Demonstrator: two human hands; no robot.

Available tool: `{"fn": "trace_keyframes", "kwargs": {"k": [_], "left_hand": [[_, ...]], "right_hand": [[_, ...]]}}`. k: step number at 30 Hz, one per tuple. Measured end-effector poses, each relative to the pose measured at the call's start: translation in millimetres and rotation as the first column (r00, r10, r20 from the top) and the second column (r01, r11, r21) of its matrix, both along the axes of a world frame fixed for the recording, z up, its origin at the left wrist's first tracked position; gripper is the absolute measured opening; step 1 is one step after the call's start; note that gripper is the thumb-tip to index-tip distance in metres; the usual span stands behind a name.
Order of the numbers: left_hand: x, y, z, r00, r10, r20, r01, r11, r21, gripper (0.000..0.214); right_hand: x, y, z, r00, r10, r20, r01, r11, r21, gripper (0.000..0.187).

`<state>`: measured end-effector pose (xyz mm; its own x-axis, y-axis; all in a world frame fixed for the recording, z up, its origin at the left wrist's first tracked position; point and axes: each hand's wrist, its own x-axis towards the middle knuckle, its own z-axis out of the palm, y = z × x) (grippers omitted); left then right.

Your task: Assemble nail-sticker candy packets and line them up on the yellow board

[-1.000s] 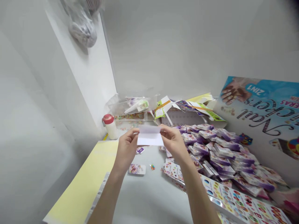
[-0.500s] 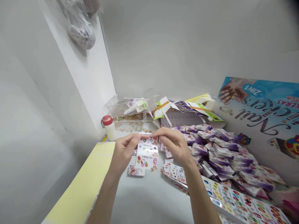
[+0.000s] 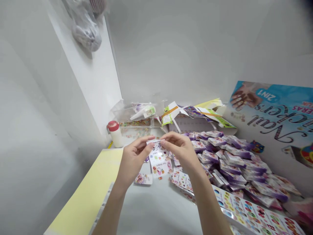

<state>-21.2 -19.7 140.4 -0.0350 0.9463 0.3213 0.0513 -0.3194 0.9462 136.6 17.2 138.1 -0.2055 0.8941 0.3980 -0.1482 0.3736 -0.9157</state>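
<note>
The left hand (image 3: 133,160) and right hand (image 3: 183,150), fingers curled, pinch a printed sheet's (image 3: 160,164) far edge above the table's (image 3: 156,209) middle (small lettering, blurred); a second ago it showed plain white. Toward the right edge, past heaped boxes (image 3: 230,158), a board (image 3: 271,122) reads "2IN1" and "Nail".

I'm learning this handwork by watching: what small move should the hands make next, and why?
Probably fold the upper end of the printed strip over: the left hand and right hand both pinch it near that end, thumbs on the printed face, while its lower part hangs unfolded.
</note>
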Motion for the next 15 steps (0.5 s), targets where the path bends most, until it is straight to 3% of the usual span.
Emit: {"fn": "trace_keyframes", "kwargs": {"k": [4,7,12,15], "left_hand": [[2.4,1.1,-0.7,0.999,0.032,0.018,-0.032,0.998,0.046,0.028],[2.1,1.9,-0.6,0.997,0.064,0.049,-0.068,0.994,0.083,0.026],[-2.3,4.3,-0.4,0.989,0.121,0.083,-0.131,0.984,0.124,0.023],[-4.5,4.7,0.0,0.987,0.121,0.110,-0.133,0.985,0.110,0.023]], "right_hand": [[-1.7,5.7,-5.8,1.000,0.017,-0.009,-0.017,1.000,-0.003,0.011],[-0.2,6.9,-7.4,0.999,0.025,0.046,-0.030,0.993,0.116,0.016],[5.9,2.2,-2.3,0.949,-0.028,0.313,-0.123,0.883,0.454,0.026],[8.0,0.7,-1.2,0.935,-0.086,0.343,-0.115,0.843,0.525,0.025]]}}
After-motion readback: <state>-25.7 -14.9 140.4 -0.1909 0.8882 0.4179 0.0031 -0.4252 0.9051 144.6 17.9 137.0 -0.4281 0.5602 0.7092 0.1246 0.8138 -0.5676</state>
